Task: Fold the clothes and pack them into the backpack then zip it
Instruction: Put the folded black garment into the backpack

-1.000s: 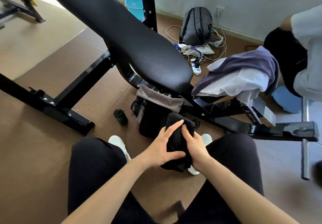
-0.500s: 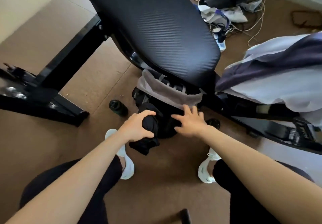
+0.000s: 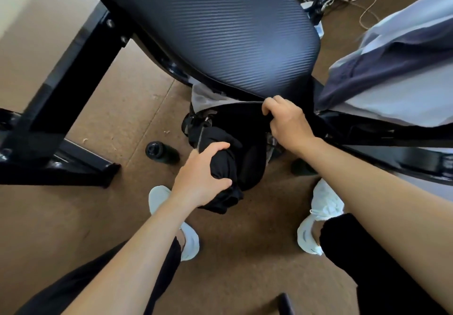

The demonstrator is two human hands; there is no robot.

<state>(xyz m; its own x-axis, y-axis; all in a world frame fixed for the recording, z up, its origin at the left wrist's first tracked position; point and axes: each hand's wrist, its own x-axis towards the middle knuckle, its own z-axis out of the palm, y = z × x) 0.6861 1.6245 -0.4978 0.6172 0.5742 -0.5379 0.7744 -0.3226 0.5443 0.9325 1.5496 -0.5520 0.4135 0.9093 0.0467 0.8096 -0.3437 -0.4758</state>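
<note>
A black backpack (image 3: 247, 148) with a grey lining stands open on the floor under the end of the bench pad. My left hand (image 3: 201, 177) grips a rolled black garment (image 3: 225, 167) at the bag's mouth, its lower end hanging out in front. My right hand (image 3: 286, 118) grips the backpack's upper rim and holds it open. More clothes, purple and white (image 3: 392, 69), lie heaped on the bench frame at the right.
The black padded bench (image 3: 220, 33) overhangs the bag, with its steel legs (image 3: 61, 94) to the left. A dark bottle (image 3: 160, 151) lies on the brown floor beside the bag. My white shoes (image 3: 321, 216) flank the spot. Cables and items lie at the far top right.
I have leaned in closer. My left hand carried the black garment forward to the bag's mouth. My right hand left the garment, reached the backpack's rim and closed on it.
</note>
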